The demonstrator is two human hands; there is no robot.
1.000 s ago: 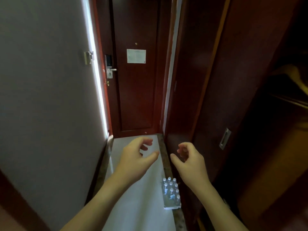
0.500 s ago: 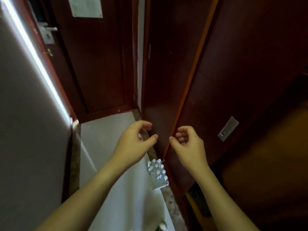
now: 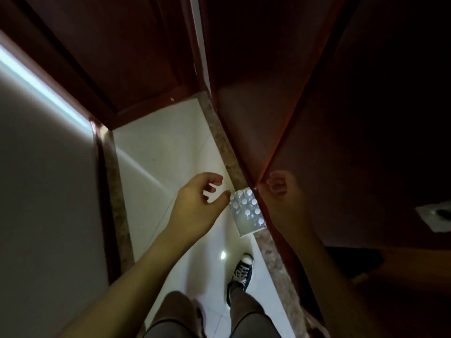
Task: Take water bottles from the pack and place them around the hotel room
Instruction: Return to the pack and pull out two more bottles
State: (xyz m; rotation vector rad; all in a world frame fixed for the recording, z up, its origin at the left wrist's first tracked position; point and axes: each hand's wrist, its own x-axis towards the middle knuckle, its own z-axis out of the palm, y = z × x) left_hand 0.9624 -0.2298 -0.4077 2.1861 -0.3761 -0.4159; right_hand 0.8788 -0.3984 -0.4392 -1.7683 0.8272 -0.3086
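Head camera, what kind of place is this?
Probably a hotel room's narrow entry hall: a dark wooden door, a tiled floor, and a pack of water bottles by the wall.

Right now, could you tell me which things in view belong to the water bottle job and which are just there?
Belongs to the job:
pack of water bottles on the floor by the wall
left hand, empty
right hand, empty

Just there:
door
sneaker
metal pull plate

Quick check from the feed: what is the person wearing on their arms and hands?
Nothing shows on either: the left hand and right hand are bare, without gloves, rings or watch, and both forearms are uncovered as far as the frame shows, no sleeves in view.
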